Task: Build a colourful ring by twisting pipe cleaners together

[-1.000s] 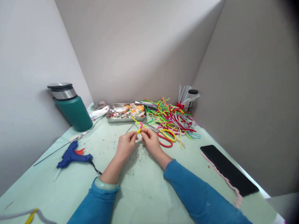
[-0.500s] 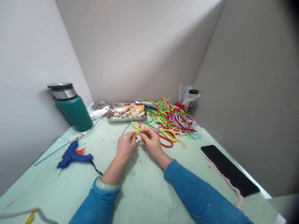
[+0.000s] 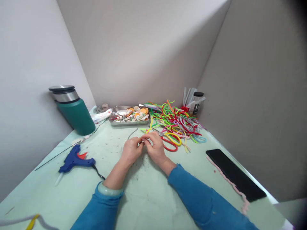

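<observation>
My left hand (image 3: 130, 150) and my right hand (image 3: 154, 147) meet at the middle of the pale green table (image 3: 144, 191), fingers pinched together on a small twisted pipe-cleaner piece. A yellow and pink pipe cleaner (image 3: 149, 128) sticks out beyond my fingertips toward the back; the rest is hidden by my fingers. Red-handled scissors (image 3: 168, 142) lie just right of my right hand. A heap of coloured pipe cleaners (image 3: 177, 121) lies behind them.
A metal tray (image 3: 129, 121) of small craft pieces sits at the back. A green flask (image 3: 73, 110) stands left, a blue glue gun (image 3: 74, 161) lies nearer. A black phone (image 3: 236, 174) and pink pipe cleaner (image 3: 230, 183) lie right. A bottle and glue sticks (image 3: 195, 100) stand in the corner.
My hands have drawn closer together and dipped slightly. The yellow and pink piece, earlier curled up above my fingers, now lies lower and points toward the back.
</observation>
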